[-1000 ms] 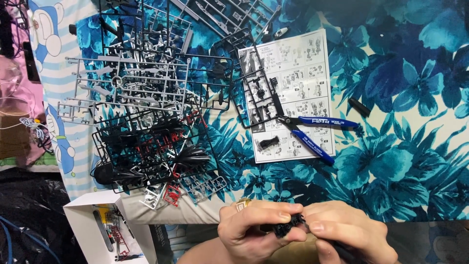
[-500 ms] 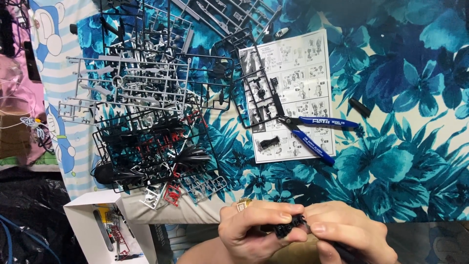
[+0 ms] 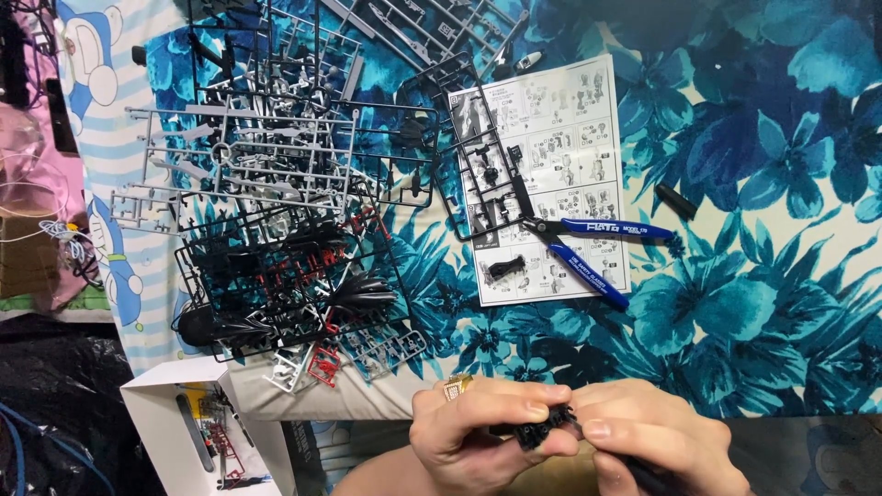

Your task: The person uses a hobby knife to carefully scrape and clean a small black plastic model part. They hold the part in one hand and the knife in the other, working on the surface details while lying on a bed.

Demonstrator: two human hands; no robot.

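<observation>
Black plastic is what both hands pinch: a small part (image 3: 542, 428) at the bottom middle of the frame, just off the near edge of the table (image 3: 790, 367). The left hand (image 3: 482, 432) has its grip closed tight on the part from the left, thumb on top. It wears a gold ring (image 3: 453, 389). The right hand (image 3: 657, 436) has its grip closed on the same part from the right. The two hands touch each other around it.

Blue flower cloth (image 3: 781, 138) covers the table. The right half of the cloth is mostly bare, so there is lots of room there. Only a small black cap (image 3: 676, 201) lies on it, well apart from the hands.

A paper sheet (image 3: 574, 110) with pictures lies at the upper middle. Blue cutters (image 3: 597, 248) rest on its lower right part.

The upper left is crowded. A big pile of frames (image 3: 276, 211) in black, grey and red fills it, right down to the table's near edge.

A white box (image 3: 197, 432) stands at the lower left, near the left hand. A black bag (image 3: 55, 404) sits beside the box.
</observation>
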